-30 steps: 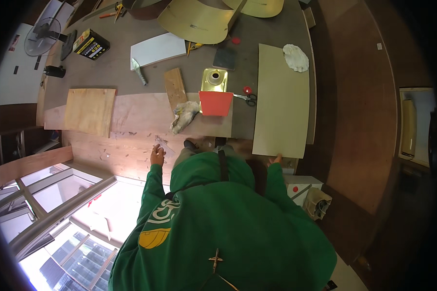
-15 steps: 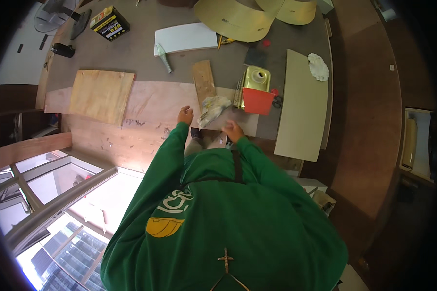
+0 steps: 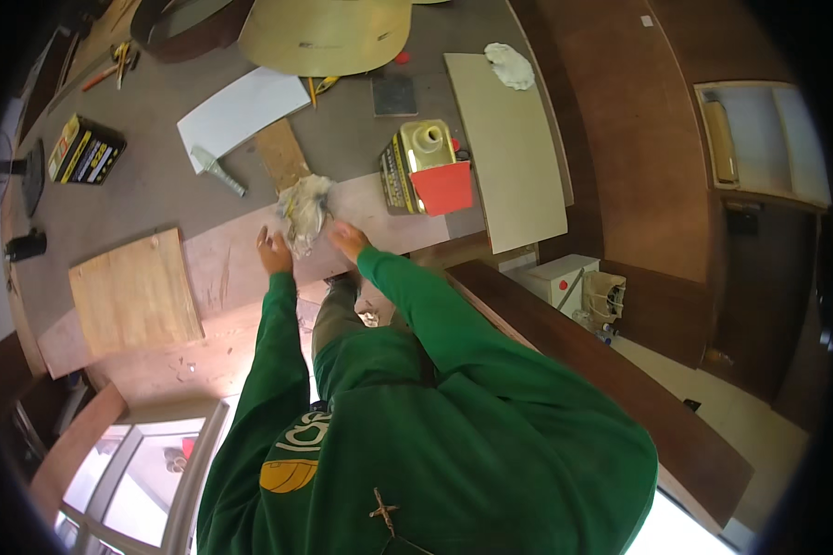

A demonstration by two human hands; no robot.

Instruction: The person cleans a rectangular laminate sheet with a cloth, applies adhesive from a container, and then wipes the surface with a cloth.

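A crumpled, stained whitish rag (image 3: 305, 208) lies on the near end of a narrow brown wood strip (image 3: 281, 153), by the workbench's front edge. My left hand (image 3: 274, 252) is just left of the rag, fingers apart and a little bent, holding nothing I can see. From the other side my right hand (image 3: 350, 241) reaches toward the rag's right edge. Its fingers are loosely apart; whether the tips touch the cloth I cannot tell. Right of the hands stands an open-topped metal tin (image 3: 428, 139) with a red piece (image 3: 442, 188) at its front.
A light plywood board (image 3: 137, 291) lies at the left. Behind are a white panel (image 3: 241, 116), a brush-like tool (image 3: 220, 172) and a black-yellow can (image 3: 87, 151). On the right, a long pale panel (image 3: 509, 153) carries a white cloth (image 3: 509, 67). Curved yellowish sheets (image 3: 329, 37) stand at the back.
My head view has turned, shifting the bench leftward in the picture. Both hands have come closer to the rag's sides, the right one moving in from farther off.
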